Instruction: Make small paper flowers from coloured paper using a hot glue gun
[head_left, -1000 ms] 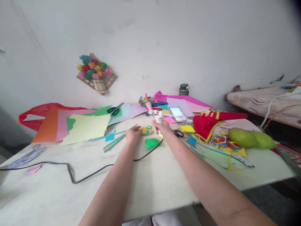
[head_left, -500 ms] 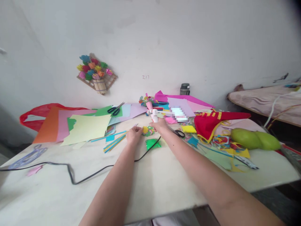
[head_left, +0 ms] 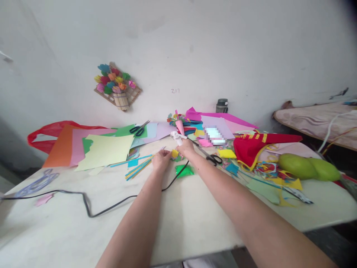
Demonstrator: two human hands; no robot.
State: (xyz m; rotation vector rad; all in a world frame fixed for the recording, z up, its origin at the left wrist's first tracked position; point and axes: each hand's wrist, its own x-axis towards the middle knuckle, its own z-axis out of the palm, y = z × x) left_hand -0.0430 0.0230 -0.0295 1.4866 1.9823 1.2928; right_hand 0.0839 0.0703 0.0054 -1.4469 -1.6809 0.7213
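Note:
My right hand [head_left: 185, 149] is wrapped round a white glue gun [head_left: 176, 137], whose black cord [head_left: 125, 201] trails over the table to the left. Close beside it, my left hand [head_left: 161, 160] has its fingertips pinched at the edge of a small yellow paper piece [head_left: 174, 153]. Just below the hands lies a bright green packet [head_left: 184, 170]. Blue and yellow paper strips [head_left: 138, 168] fan out to the left of my left hand. Black-handled scissors [head_left: 214, 160] rest to the right of my right wrist.
Coloured paper sheets [head_left: 106, 152] and a second pair of scissors [head_left: 139, 128] lie at the back left. Behind the hands is a pink paper cone with colourful bits [head_left: 180, 124]. Rightward are a phone [head_left: 214, 135], red cloth [head_left: 248, 149], green fruit [head_left: 309, 166] and a cutter [head_left: 298, 195].
The glue gun has turned and shifted left, nearer the yellow piece, with my right hand. My left hand stays beside it. The whole view has shifted slightly.

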